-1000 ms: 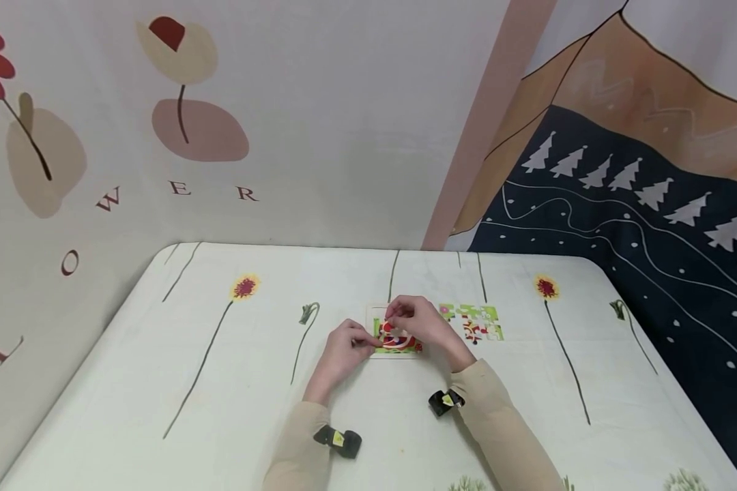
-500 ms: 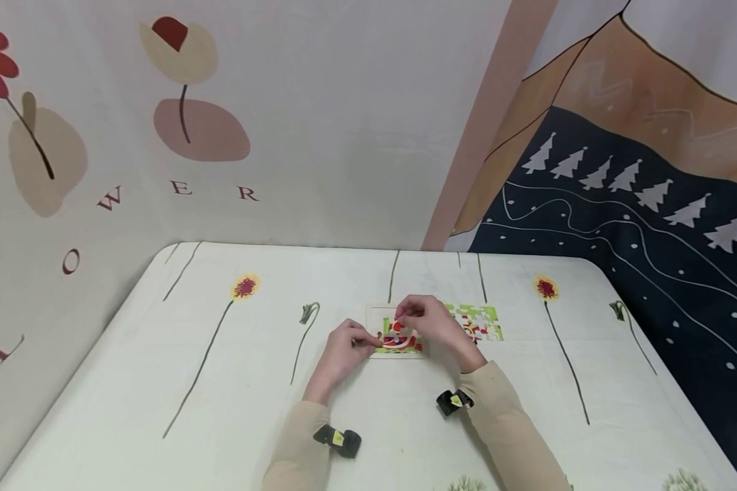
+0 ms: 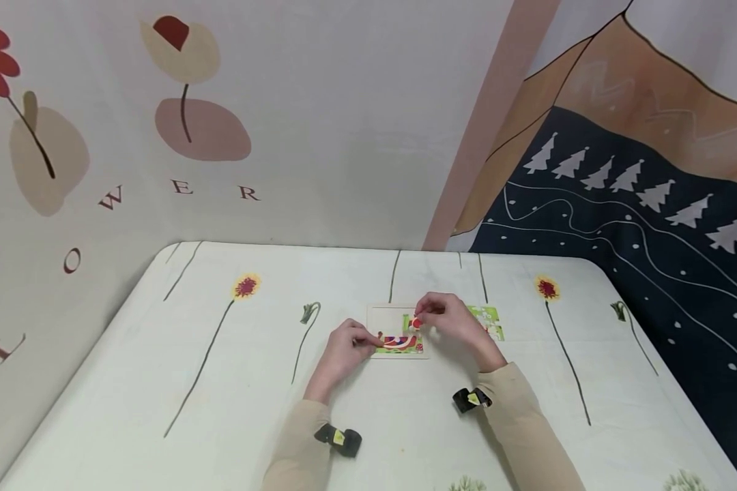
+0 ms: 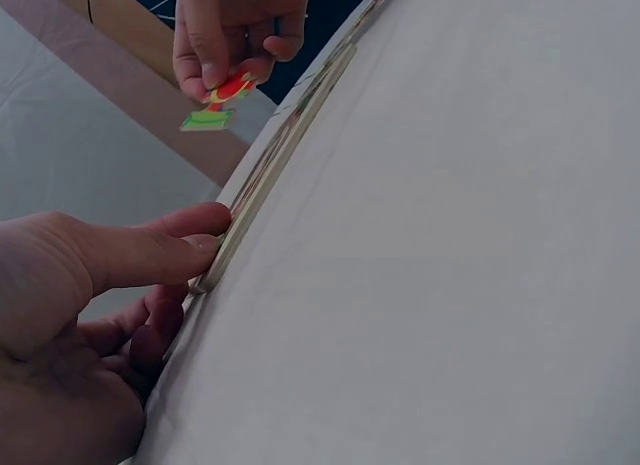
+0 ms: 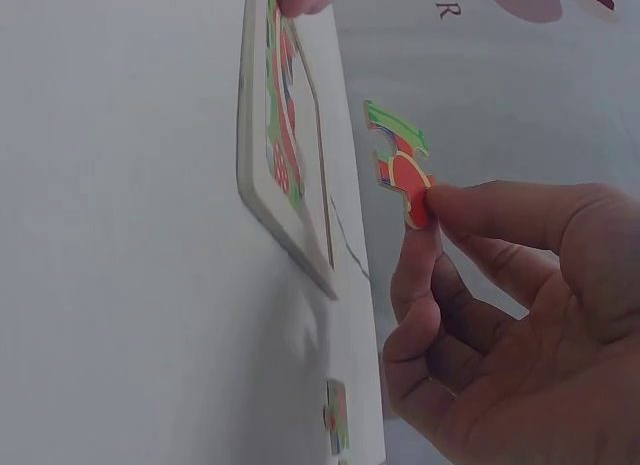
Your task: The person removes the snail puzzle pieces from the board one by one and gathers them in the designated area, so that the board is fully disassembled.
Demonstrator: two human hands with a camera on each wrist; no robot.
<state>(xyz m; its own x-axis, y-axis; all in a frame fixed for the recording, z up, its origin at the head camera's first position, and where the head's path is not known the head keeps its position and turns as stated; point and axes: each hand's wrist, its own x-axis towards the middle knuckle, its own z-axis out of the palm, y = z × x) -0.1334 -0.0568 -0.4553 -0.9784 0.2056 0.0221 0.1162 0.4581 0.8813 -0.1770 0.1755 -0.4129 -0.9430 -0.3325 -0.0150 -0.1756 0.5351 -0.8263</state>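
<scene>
My right hand (image 3: 451, 319) pinches a red and green jigsaw puzzle piece (image 5: 408, 180) between thumb and index finger. In the right wrist view the piece is held up in the air, near the right side of a shallow puzzle board (image 5: 262, 213). A row of fitted pieces (image 3: 402, 344) fills the board's front part; behind it the pale base (image 3: 383, 320) is bare. At the front left corner of the board, my left hand (image 3: 346, 346) grips the rim with thumb and index finger, its other fingers curled below in the left wrist view.
Several loose puzzle pieces (image 3: 490, 319) lie right of the board, partly behind my right hand. A white flower-print cloth (image 3: 270, 382) covers the table. Printed curtains (image 3: 344, 136) hang along its back and right sides. Each forearm wears a black camera (image 3: 347, 442).
My right hand has moved to the right with the puzzle piece, from over the board's middle to its right side, uncovering more of the board. My left hand stays at the corner.
</scene>
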